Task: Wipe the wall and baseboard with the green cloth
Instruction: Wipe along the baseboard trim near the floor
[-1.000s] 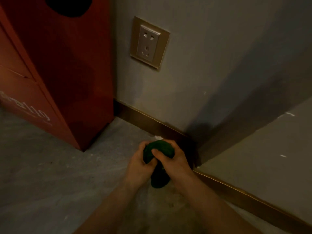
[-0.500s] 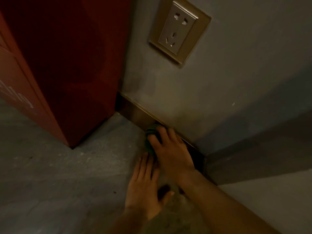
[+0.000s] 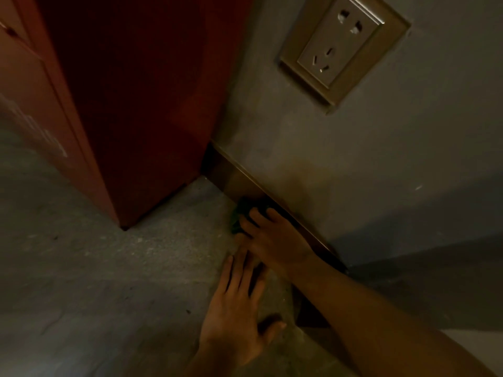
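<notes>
My right hand [image 3: 275, 238] presses the green cloth [image 3: 241, 213] against the brown baseboard [image 3: 234, 175] where it meets the floor. Only a dark green edge of the cloth shows past my fingertips; the hand hides the other part. My left hand [image 3: 236, 308] lies flat on the grey floor just behind the right hand, fingers spread and holding nothing. The grey wall [image 3: 313, 148] rises above the baseboard.
A red cabinet [image 3: 130, 104] stands on the floor at the left, its corner close to the baseboard's left end. A metal-framed wall socket [image 3: 343, 47] sits on the wall above the cloth. A wall corner casts a dark shadow at the right.
Both hands first held the cloth together in the air. My right hand then took it down to the baseboard and my left hand dropped flat on the floor. The view has moved closer.
</notes>
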Available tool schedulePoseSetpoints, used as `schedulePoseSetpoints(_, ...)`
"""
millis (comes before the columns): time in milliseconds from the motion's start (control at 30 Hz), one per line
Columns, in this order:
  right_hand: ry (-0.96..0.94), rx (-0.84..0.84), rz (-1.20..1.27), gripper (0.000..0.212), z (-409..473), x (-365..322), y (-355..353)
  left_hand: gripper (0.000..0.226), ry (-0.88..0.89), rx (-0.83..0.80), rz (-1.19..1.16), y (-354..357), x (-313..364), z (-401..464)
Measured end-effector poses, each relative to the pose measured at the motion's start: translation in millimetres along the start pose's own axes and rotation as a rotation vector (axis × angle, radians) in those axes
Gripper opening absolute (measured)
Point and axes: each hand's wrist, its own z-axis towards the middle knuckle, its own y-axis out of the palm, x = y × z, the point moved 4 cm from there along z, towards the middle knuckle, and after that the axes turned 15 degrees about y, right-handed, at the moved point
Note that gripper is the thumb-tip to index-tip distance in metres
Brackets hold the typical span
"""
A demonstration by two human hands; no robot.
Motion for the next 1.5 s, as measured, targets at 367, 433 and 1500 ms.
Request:
schedulePoseSetpoints(367,-0.003,-0.094,-0.064,0.033,4,-4,5,0.103,-0.016,0.032,-0.019,0,-1,-12)
schedulePoseSetpoints(433,-0.030,-0.086,-0.095,0.033,3,-4,7,0.103,-0.019,0.043,-0.017,-1,-1,-12)
schedulePoseSetpoints(1500,0.208,-0.158,0.119,0.038,-64,5,-7,0.104,-0.041,-0.043,0.091,3,0,-10)
